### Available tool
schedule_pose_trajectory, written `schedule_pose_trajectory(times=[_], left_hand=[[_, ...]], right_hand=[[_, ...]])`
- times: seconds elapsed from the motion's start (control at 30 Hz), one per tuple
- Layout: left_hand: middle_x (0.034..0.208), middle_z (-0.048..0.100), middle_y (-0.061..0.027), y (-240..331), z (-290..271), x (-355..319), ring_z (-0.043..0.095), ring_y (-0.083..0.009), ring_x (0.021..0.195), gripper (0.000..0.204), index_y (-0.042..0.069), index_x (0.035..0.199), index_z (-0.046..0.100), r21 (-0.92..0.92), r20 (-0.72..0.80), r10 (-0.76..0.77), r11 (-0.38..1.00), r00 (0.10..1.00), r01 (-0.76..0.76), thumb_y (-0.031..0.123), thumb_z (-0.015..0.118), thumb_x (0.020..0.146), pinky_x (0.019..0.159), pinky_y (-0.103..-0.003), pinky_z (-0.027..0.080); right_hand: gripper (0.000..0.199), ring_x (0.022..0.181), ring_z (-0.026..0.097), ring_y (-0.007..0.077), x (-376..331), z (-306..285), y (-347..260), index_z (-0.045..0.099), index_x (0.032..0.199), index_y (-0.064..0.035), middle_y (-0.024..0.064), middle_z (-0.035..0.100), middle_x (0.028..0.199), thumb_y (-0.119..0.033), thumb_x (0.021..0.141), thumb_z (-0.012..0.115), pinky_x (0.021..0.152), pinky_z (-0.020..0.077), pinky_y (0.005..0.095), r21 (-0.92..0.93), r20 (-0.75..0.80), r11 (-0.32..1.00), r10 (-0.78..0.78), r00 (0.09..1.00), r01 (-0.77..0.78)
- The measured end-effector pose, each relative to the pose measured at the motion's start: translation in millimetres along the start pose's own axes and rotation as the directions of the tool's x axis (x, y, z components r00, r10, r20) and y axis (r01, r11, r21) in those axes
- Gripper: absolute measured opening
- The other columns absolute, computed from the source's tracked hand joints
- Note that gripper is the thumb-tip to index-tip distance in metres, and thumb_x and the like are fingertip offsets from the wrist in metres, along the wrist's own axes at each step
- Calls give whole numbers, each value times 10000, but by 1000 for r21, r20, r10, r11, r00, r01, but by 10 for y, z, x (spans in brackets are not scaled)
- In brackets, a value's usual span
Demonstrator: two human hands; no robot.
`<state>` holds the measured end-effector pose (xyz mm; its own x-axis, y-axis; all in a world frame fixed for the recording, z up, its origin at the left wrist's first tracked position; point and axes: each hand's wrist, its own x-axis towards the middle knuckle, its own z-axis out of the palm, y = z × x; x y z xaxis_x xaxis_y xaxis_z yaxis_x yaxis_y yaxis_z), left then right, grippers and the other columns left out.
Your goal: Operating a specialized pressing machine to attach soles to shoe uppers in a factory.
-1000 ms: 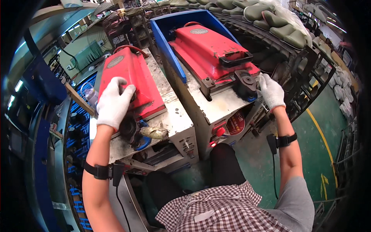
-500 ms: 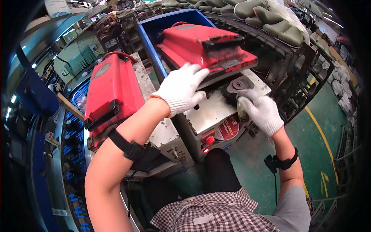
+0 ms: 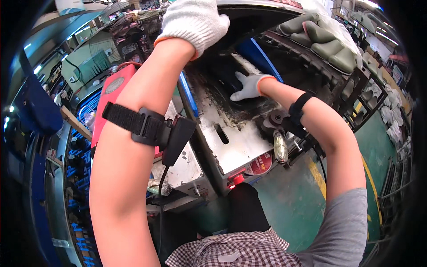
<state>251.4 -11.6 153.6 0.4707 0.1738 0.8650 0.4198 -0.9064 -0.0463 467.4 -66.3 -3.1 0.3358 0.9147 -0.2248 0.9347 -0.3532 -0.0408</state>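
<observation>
White-gloved L hand [image 3: 192, 23], 12 o'clk, grip unclear, prob. props flat, black-undersided lid [image 3: 258, 23] so white-gloved R hand [image 3: 248, 87], grip apart, reaches black, flat bed [image 3: 219, 81].

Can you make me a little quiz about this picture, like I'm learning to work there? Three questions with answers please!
1. Which hand reaches in below the raised lid: the left or the right?
2. Fill the gap: the garment at the person's waist has a ____ pattern.
3. Choose one. The shoes piled at the upper right are mostly: A) red, B) olive green, C) bright blue.

Key:
1. The right hand; the left hand is up beside the lid.
2. Checked.
3. B.
</observation>
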Motion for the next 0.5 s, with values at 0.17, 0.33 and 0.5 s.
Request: schedule_pose_trajectory(times=[0.17,0.33,0.5], left_hand=[[1618,393,-305,-176,8,-7,523,-452,1389,792,43,1606,382,94,-45,12,996,999,-8,237,639,883,1160,-493,444],[1619,423,-255,-289,-265,-445,545,-411,1380,863,110,1644,321,-140,131,11,990,991,8,437,695,938,1139,-459,457],[1635,438,-204,-355,-633,-1294,536,-297,1390,1027,-19,1684,168,-649,497,-385,430,778,627,588,631,998,1181,-385,391]], right_hand=[[1064,1438,528,389,23,-57,-40,351,1655,-60,272,536,1554,-644,826,669,1193,404,387,5,-122,999,36,992,-36],[650,1159,683,223,-353,-239,29,632,1397,-97,90,726,1244,-565,946,616,958,538,380,818,-120,576,175,977,-3],[538,860,719,122,-1268,-92,-111,686,1211,-189,-38,749,1028,-657,966,585,638,587,291,998,64,5,98,993,-65]])
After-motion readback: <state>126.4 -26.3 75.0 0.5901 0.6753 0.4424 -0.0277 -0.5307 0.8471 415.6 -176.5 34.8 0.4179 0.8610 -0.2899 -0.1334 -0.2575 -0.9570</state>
